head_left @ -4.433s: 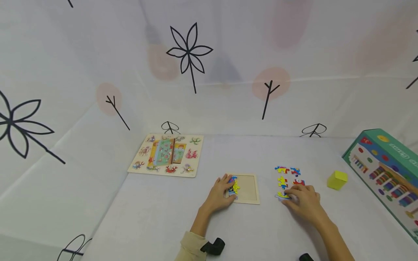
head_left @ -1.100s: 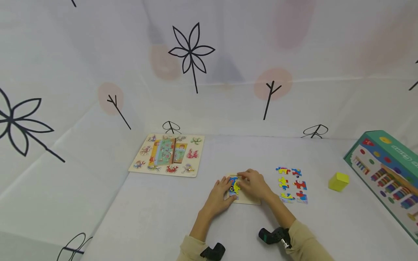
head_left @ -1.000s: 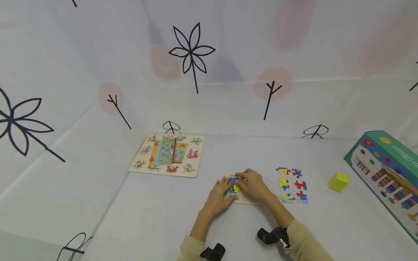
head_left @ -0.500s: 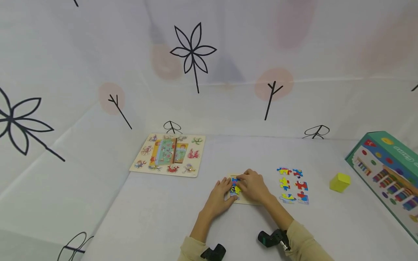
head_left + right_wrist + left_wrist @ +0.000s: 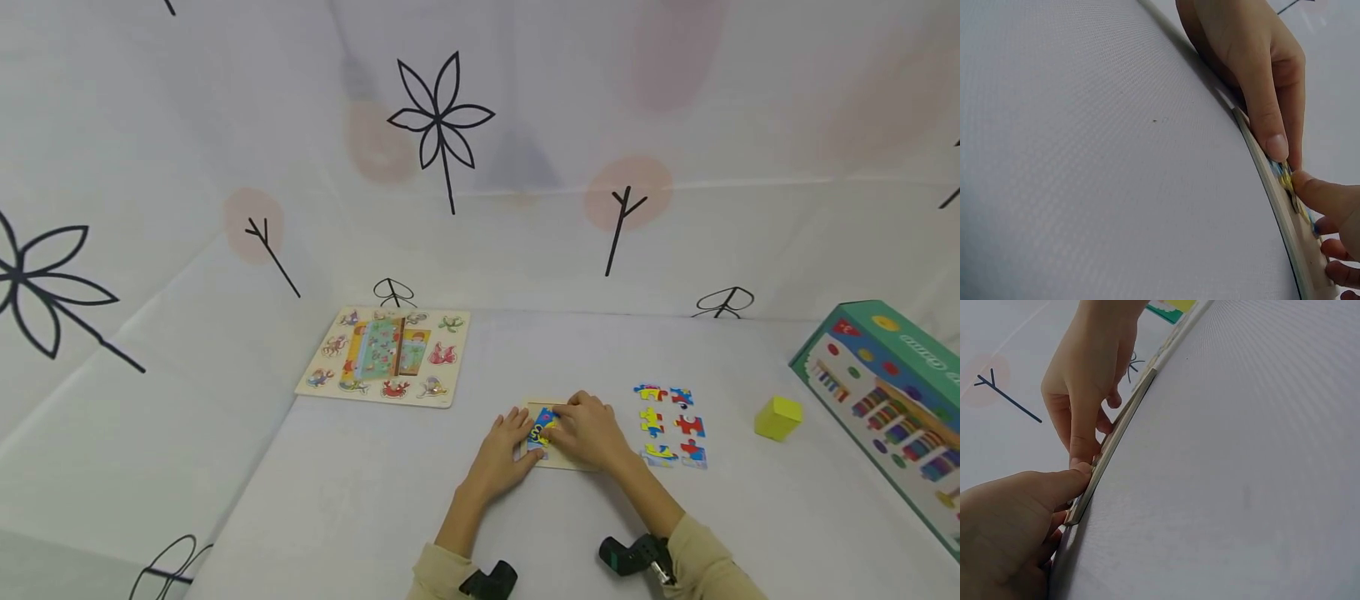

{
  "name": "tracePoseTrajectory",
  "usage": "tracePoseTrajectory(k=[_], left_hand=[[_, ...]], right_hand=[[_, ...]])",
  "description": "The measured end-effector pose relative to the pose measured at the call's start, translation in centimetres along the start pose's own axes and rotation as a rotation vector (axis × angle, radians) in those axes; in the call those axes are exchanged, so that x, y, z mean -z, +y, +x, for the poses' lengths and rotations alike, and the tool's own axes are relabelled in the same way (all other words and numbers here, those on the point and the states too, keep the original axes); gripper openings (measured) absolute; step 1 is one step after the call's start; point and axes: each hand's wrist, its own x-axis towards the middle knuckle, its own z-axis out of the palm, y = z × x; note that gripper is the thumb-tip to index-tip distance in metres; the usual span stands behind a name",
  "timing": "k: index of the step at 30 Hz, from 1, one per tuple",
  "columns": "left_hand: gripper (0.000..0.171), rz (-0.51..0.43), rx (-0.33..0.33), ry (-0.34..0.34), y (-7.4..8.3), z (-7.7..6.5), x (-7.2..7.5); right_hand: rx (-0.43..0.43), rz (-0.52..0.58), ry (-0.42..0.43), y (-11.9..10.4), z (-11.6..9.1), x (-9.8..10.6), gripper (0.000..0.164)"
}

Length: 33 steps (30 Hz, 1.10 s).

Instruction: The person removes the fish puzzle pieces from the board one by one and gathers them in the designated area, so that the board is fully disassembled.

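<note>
A shallow wooden puzzle tray lies on the table, with colourful joined jigsaw pieces along its left side. That strip sits slightly slanted. My left hand holds the tray's left side, fingers and thumb reaching over the rim onto the pieces. My right hand pinches a jigsaw piece at the strip's right edge with thumb and fingers; most of that piece is hidden. In the right wrist view, the thumb of the right hand touches the yellow and blue pieces, close to the left thumb.
Several loose jigsaw pieces lie in two columns right of the tray. Beyond them stand a yellow block and a large toy box. A wooden picture board lies at the back left. White cloth hangs behind.
From the loose pieces on the right, my right hand has moved left to the tray. The joined strip has tilted slightly to the right. My left hand has stayed by the tray.
</note>
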Motion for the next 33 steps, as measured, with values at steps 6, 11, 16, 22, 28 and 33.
tracePoseTrajectory(k=[6, 11, 16, 22, 28, 33], left_hand=[[0.045, -0.007, -0.004, 0.008, 0.1, -0.1, 0.0], [0.041, -0.027, 0.008, 0.01, 0.2, -0.1, 0.0], [0.041, -0.052, 0.006, 0.024, 0.1, -0.2, 0.0], [0.045, -0.029, -0.032, 0.043, 0.0, -0.2, -0.1], [0.045, -0.006, -0.042, 0.038, 0.1, -0.2, 0.0], [0.044, 0.022, -0.043, 0.029, 0.1, -0.2, 0.0]], right_hand=[[-0.031, 0.126, -0.018, 0.1, 0.2, -0.3, 0.038], [-0.058, 0.212, -0.054, 0.1, 0.8, -0.2, 0.032], [-0.056, 0.304, -0.069, -0.2, 1.4, -0.1, 0.026], [-0.015, 0.348, 0.0, -0.4, 2.0, -0.6, 0.022], [0.009, 0.355, 0.063, -0.4, 2.4, -1.1, 0.023], [0.013, 0.381, 0.097, -0.4, 2.3, -1.3, 0.022]])
